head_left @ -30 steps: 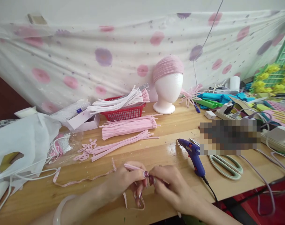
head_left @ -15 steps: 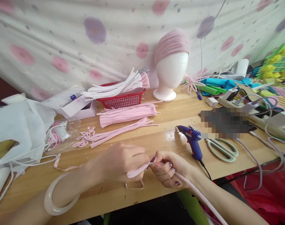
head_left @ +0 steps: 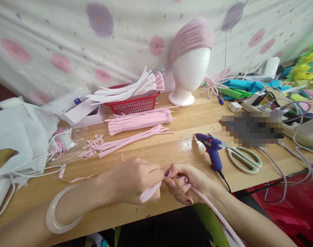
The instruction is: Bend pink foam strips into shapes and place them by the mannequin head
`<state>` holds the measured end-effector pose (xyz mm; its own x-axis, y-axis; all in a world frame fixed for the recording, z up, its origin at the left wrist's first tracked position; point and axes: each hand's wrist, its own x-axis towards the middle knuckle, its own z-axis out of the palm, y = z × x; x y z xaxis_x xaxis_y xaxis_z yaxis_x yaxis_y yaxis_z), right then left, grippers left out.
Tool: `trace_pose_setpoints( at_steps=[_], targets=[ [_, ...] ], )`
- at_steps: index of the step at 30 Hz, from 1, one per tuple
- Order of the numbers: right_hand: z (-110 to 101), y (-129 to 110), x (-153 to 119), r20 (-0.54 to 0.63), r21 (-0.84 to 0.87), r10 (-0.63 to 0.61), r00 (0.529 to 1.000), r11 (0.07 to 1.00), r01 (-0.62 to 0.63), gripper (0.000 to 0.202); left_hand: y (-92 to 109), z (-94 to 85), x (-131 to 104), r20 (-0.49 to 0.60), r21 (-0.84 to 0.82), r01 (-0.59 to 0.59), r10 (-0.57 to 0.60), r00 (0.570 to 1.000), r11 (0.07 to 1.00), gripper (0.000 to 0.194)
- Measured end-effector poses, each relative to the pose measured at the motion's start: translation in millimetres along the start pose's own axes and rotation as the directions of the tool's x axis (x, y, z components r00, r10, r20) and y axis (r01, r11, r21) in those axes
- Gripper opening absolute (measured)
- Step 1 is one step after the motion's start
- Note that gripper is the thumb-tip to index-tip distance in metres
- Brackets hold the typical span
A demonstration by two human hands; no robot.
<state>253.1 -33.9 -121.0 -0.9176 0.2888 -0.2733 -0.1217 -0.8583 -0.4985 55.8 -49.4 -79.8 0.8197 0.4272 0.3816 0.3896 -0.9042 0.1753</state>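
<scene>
Though cluttered, tbl [head_left: 161, 149] nr hands [head_left: 141, 180] [head_left: 182, 183], floral backdrop [head_left: 133, 31].

We are losing the long, pink, plush-looking strip [head_left: 214, 210] past the bottom edge near five o'clock; coarse pixels are masking a dark object [head_left: 251, 129] at three o'clock.

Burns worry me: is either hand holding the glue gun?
No, the glue gun rests on the table, apart from the left hand and right hand.
</scene>
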Motion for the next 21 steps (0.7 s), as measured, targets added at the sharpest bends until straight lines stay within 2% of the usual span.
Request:
trace_pose_setpoints(
  at_steps=[1, 3, 5, 6, 7, 8, 9, 10, 11, 12, 13, 14, 15, 16, 18, 20, 21],
  targets=[
    [3, 1, -1, -0.064, -0.071, -0.097, 0.993, 0.993, 0.092, 0.012, -1, 4.0, -2, -0.03, -0.072, 0.034, -0.037, 0.999, 0.997, 0.021],
    [10, 4, -4, -0.153, -0.26, -0.3, 0.941, 0.932, 0.255, 0.014, -2, 9.4, -4, -0.033, -0.25, 0.127, -0.14, 0.99, 0.96, 0.019],
    [15, 7, -7, -0.154, -0.52, -0.466, 0.871, 0.788, 0.33, 0.019, -1, 9.8, -4, 0.053, -0.432, 0.267, -0.272, 0.961, 0.861, 0.019],
    [17, 8, -9, -0.111, -0.671, -0.538, 0.835, 0.661, 0.336, 0.021, 0, 8.3, -3, 0.111, -0.513, 0.348, -0.341, 0.934, 0.785, 0.021],
    [17, 9, -11, -0.036, -0.817, -0.609, 0.792, 0.474, 0.327, 0.022, 2, 6.3, -2, 0.179, -0.583, 0.429, -0.406, 0.896, 0.69, 0.022],
    [17, 9, -12, 0.079, -0.925, -0.666, 0.742, 0.228, 0.304, 0.023, 3, 4.2, 0, 0.259, -0.645, 0.506, -0.46, 0.849, 0.572, 0.023],
    [16, 10, -13, 0.223, -0.964, -0.688, 0.691, -0.05, 0.262, 0.023, 3, 2.7, 2, 0.348, -0.701, 0.571, -0.495, 0.796, 0.426, 0.023],
    [14, 10, -13, 0.367, -0.928, -0.666, 0.649, -0.311, 0.206, 0.024, 3, 1.8, 4, 0.446, -0.741, 0.622, -0.505, 0.738, 0.254, 0.022],
    [11, 10, -13, 0.486, -0.844, -0.616, 0.62, -0.516, 0.149, 0.024, 3, 1.9, 5, 0.544, -0.755, 0.652, -0.489, 0.682, 0.07, 0.021],
    [9, 10, -13, 0.566, -0.753, -0.561, 0.604, -0.65, 0.102, 0.025, 2, 2.6, 6, 0.621, -0.745, 0.66, -0.459, 0.635, -0.095, 0.021],
    [8, 10, -13, 0.6, -0.697, -0.527, 0.602, -0.714, 0.07, 0.025, 2, 3.7, 6, 0.672, -0.725, 0.654, -0.429, 0.604, -0.215, 0.022],
    [7, 9, -13, 0.593, -0.696, -0.526, 0.609, -0.716, 0.059, 0.025, 1, 4.8, 6, 0.695, -0.712, 0.645, -0.413, 0.589, -0.277, 0.022],
    [6, 9, -14, 0.546, -0.748, -0.555, 0.628, -0.66, 0.068, 0.025, 0, 5.6, 4, 0.69, -0.716, 0.643, -0.415, 0.592, -0.273, 0.023],
    [7, 9, -15, 0.467, -0.831, -0.596, 0.654, -0.549, 0.094, 0.024, 0, 6.0, 3, 0.662, -0.734, 0.645, -0.435, 0.611, -0.211, 0.023],
    [8, 8, -17, 0.256, -0.965, -0.65, 0.715, -0.209, 0.156, 0.025, 1, 4.9, -1, 0.559, -0.767, 0.642, -0.494, 0.666, -0.003, 0.021],
    [9, 9, -19, 0.078, -0.971, -0.638, 0.766, 0.125, 0.203, 0.028, 2, 2.4, -4, 0.43, -0.765, 0.612, -0.547, 0.718, 0.2, 0.014],
    [9, 10, -20, 0.014, -0.944, -0.623, 0.782, 0.249, 0.215, 0.03, 3, 1.2, -6, 0.357, -0.759, 0.586, -0.573, 0.738, 0.282, 0.01]
  ],
)
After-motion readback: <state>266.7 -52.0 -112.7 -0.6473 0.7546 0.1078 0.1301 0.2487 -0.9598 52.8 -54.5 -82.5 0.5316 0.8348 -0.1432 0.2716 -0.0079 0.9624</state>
